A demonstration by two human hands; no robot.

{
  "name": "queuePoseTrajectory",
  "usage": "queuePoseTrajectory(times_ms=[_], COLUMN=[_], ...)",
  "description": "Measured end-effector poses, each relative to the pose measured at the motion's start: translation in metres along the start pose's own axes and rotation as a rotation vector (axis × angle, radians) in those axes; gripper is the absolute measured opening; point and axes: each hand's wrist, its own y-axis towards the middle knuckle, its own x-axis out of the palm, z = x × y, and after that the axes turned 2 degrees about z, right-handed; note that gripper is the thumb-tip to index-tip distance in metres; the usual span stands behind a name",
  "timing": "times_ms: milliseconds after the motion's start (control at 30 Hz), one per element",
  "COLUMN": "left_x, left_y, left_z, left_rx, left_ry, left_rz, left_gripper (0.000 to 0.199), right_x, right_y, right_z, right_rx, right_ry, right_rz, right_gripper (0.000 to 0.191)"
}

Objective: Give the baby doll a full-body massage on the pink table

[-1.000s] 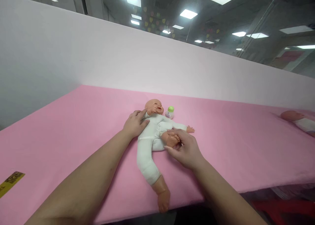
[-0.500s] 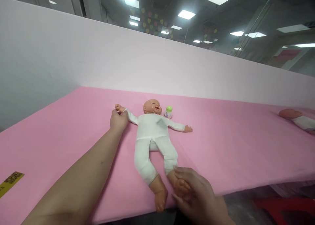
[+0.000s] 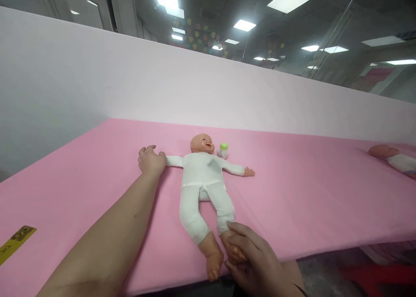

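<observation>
A baby doll (image 3: 203,169) in a white long-sleeved suit lies face up, arms stretched sideways, head toward the wall. Over the end of its arm on the left side is my left hand (image 3: 151,160), fingers curled, with the doll's own hand hidden beneath. At the near edge my right hand (image 3: 260,258) wraps round the doll's foot (image 3: 235,253), thumb below and fingers above. The doll's other foot (image 3: 212,262) lies bare and untouched beside it. Close to the doll's head stands a small jar with a green lid (image 3: 222,150).
The pink padded table (image 3: 308,193) runs along a white wall (image 3: 195,89) with glass above. A second doll (image 3: 394,156) lies at the far right. A yellow label (image 3: 16,243) is stuck near the left edge. Something red (image 3: 380,277) stands below the table on the right.
My left hand has turned over and moved slightly left, and now covers the doll's hand that showed before. The doll's arm lies straighter out. My right hand keeps its hold on the foot.
</observation>
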Motion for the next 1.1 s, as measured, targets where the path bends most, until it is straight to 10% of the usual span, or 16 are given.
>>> queuePoseTrajectory(times_ms=[267,467,700,867,1100], left_x=[-0.001,0.016,0.027,0.035,0.042], left_y=[-0.037,-0.09,-0.109,-0.107,-0.106], left_z=[0.042,0.092,0.085,0.078,0.072], left_rx=[0.381,0.513,0.683,0.675,0.586], left_ry=[-0.081,-0.33,-0.151,-0.028,-0.037], left_rz=[0.032,-0.343,-0.59,-0.586,-0.564], left_gripper=[0.04,0.059,0.091,0.102,0.108], right_x=[0.008,-0.006,-0.027,-0.02,0.03], right_y=[-0.014,-0.003,0.009,0.058,0.128], right_z=[0.004,-0.009,-0.002,0.037,0.093], right_rx=[-0.03,-0.058,0.029,0.314,0.752], right_ry=[-0.064,-0.015,0.139,0.338,0.611], right_rz=[0.072,0.012,-0.035,0.019,-0.032], right_gripper=[0.05,0.05,0.048,0.024,0.07])
